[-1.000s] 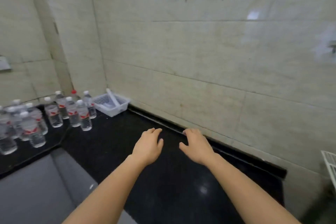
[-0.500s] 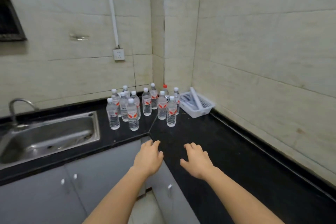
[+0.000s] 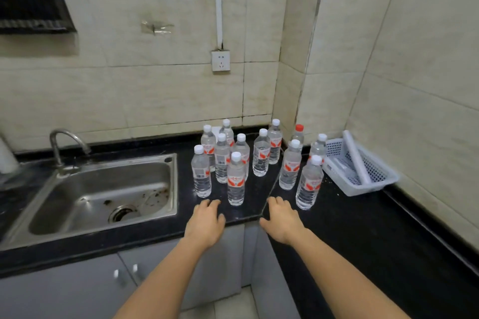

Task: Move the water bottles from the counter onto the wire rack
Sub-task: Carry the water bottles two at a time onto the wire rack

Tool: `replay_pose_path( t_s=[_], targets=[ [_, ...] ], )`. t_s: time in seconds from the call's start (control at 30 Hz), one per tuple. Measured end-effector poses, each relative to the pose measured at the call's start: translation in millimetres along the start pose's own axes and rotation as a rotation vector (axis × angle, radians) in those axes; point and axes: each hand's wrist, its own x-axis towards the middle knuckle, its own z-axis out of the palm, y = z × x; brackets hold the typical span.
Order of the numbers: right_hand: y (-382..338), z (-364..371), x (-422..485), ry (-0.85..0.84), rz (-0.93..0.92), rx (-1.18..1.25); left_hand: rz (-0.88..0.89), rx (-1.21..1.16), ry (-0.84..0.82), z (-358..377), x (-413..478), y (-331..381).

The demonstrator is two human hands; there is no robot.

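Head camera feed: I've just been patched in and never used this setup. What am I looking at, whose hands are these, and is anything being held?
There is no machine here. The one picture comes from a wide-angle camera on a person's head, looking forward and down, so the two bare arms coming up from the bottom edge are that person's own. The left hand and right hand are both open and empty, held out over the front edge of a black counter. Just beyond the fingers stands a cluster of upright water bottles, all white-capped except one red-capped bottle at the back. To the right of them sits a white basket with a white roll in it. To the left is a steel sink with a tap. The wire rack is not in view.
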Motion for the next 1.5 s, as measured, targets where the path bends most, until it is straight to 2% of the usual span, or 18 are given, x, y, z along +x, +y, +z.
replay_pose_path(
  t_s=[0.3,0.53,0.67,0.77,1.03,1.23,1.37,1.5],
  targets=[
    [-34.6,10.7,97.1,-0.005,0.024,0.092,-0.106,-0.095,-0.005,-17.0,102.7,-59.7],
    [-57.6,-13.7,162.2,0.125,0.074,0.210,-0.112,-0.143,0.145,-52.5,187.7,-67.9],
    [-68.6,-15.3,186.4,0.188,0.044,0.205,-0.018,-0.140,0.157,-63.2,226.8,-70.3],
    [-72.8,-6.6,194.6,0.228,0.027,0.156,0.047,-0.047,0.135,-63.7,247.1,-73.2],
    [-72.2,2.0,194.8,0.313,0.022,0.126,0.179,0.035,0.069,-66.0,269.8,-85.7],
    [-64.6,6.4,176.2,0.336,0.164,0.187,0.334,-0.035,0.043,-54.7,264.3,-80.5],
    [-47.0,-0.6,141.6,0.316,0.286,0.325,0.510,-0.030,-0.054,-45.7,247.6,-58.9],
    [-25.7,-18.0,85.3,0.332,0.341,0.341,0.678,-0.084,-0.167,-43.4,217.3,-24.1]
  ],
)
